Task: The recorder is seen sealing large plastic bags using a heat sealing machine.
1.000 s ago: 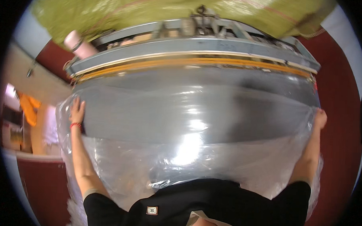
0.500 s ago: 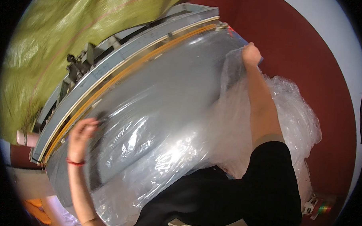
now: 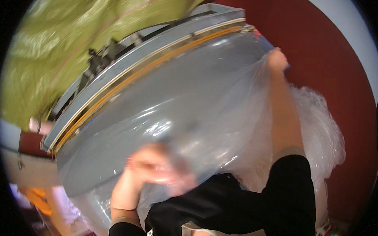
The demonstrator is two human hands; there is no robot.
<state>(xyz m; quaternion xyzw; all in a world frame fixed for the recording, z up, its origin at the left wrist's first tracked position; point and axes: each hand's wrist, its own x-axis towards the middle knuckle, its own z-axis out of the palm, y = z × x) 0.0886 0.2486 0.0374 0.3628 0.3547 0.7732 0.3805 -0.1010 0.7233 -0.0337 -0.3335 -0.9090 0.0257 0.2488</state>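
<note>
A sheet of clear plastic film (image 3: pixel 239 115) lies over a grey machine table (image 3: pixel 156 87) and sags toward my body. At the far right edge of the table, my right hand (image 3: pixel 278 61) is closed on the film and pulls it into taut folds. My left hand (image 3: pixel 156 164) is close to my chest over the near part of the film. Motion smears its fingers, so I cannot see whether they grip the film.
An orange strip (image 3: pixel 157 58) and a metal rail (image 3: pixel 137 49) run along the table's far side. Beyond them hangs a yellow-green tarp (image 3: pixel 71 43). Bunched clear plastic (image 3: pixel 321 135) is piled at the right, by a dark red floor (image 3: pixel 339 98). A pink cylinder (image 3: pixel 39 125) sits at the left.
My left hand has swung from the table's left part inward to near my chest. My right hand keeps hold of the film, now stretched tighter. The view has shifted slightly.
</note>
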